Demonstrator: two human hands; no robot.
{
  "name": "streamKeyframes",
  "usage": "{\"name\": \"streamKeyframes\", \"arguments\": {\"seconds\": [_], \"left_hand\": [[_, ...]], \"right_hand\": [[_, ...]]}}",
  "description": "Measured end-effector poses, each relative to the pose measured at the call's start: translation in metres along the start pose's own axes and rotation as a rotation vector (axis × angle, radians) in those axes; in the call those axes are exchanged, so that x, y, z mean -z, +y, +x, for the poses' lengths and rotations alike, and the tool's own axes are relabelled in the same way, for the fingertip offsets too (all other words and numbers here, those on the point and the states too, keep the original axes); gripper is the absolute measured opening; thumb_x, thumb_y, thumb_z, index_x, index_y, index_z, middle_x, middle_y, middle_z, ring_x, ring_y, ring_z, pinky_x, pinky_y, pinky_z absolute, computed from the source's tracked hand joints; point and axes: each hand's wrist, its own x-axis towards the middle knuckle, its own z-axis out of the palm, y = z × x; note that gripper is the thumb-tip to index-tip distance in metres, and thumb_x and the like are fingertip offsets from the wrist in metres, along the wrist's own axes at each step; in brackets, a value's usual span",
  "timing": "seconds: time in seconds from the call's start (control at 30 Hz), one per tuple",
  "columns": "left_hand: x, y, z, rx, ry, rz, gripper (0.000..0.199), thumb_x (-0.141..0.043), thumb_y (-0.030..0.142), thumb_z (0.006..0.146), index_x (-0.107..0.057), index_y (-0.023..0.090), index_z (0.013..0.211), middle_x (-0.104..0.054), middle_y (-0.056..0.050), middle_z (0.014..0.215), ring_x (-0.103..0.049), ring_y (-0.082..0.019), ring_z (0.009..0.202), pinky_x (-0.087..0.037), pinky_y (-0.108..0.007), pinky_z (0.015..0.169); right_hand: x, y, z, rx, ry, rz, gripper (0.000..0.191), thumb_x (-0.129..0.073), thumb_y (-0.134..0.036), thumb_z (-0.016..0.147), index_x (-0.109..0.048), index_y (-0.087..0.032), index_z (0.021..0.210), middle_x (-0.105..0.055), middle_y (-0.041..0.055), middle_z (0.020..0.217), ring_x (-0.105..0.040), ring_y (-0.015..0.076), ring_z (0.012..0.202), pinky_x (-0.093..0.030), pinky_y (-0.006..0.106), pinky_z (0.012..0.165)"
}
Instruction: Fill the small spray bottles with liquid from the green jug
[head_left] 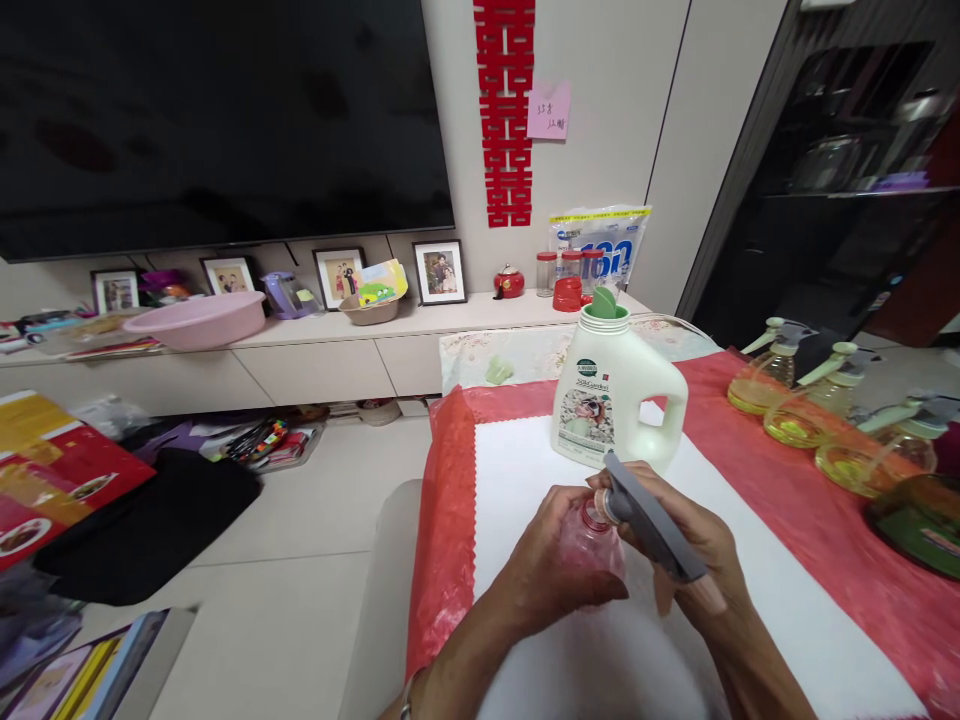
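A small clear pink bottle (592, 550) is held by my left hand (547, 570), its fingers wrapped round the body. My right hand (697, 540) grips a grey pump head (649, 520), tilted, with its collar right beside the bottle's mouth. Just behind both hands a large white-green jug (589, 390) stands upright on a white mat (506, 480). Its neck is uncapped, and a green leaf-shaped piece (604, 303) sticks up from the opening. Whether liquid is in the pink bottle is hard to tell.
Several pump bottles with yellow liquid (795, 415) stand at the right on the red cover (847, 520). A dark green container (919, 520) is near them. Behind is a shelf (315, 335) with framed photos, a pink basin (199, 320) and red-lidded jars (546, 275).
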Motion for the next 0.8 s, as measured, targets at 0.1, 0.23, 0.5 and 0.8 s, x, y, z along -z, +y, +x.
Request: {"name": "streamKeyframes", "arguments": {"seconds": [0.1,0.23,0.5,0.8], "left_hand": [[-0.001,-0.006,0.002,-0.026,-0.019,0.037,0.068,-0.09,0.016,0.051,-0.062,0.019,0.112,-0.068,-0.006,0.105,-0.063,-0.025,0.094,-0.051,-0.031,0.079],[-0.001,-0.014,0.002,-0.026,0.039,0.153,0.075,-0.091,0.016,0.047,-0.059,0.022,0.115,-0.067,-0.003,0.107,-0.062,-0.025,0.1,-0.054,-0.033,0.082],[0.001,-0.012,-0.001,-0.05,0.026,0.199,0.081,-0.092,0.018,0.047,-0.058,0.023,0.12,-0.067,-0.005,0.113,-0.063,-0.027,0.105,-0.056,-0.035,0.083],[-0.003,-0.014,-0.001,-0.107,0.074,0.189,0.077,-0.092,0.019,0.053,-0.058,0.023,0.122,-0.064,-0.007,0.12,-0.06,-0.027,0.109,-0.053,-0.036,0.09]], "right_hand": [[0.004,-0.001,0.006,0.039,-0.102,-0.113,0.024,-0.062,-0.033,0.097,-0.069,-0.027,0.119,-0.06,0.0046,0.117,-0.057,0.017,0.109,-0.049,0.021,0.091],[0.006,-0.003,0.01,0.049,-0.18,-0.187,0.024,-0.057,-0.038,0.1,-0.068,-0.024,0.116,-0.057,0.0042,0.114,-0.057,0.0136,0.101,-0.048,0.02,0.085],[0.007,-0.005,0.01,0.081,-0.215,-0.212,0.033,-0.04,-0.048,0.107,-0.061,-0.029,0.125,-0.055,0.0008,0.105,-0.053,0.0116,0.096,-0.044,0.021,0.08],[0.003,0.001,0.006,0.102,-0.139,-0.31,0.024,-0.046,-0.037,0.105,-0.061,-0.026,0.121,-0.055,0.0006,0.117,-0.054,0.0101,0.099,-0.045,0.019,0.081]]}}
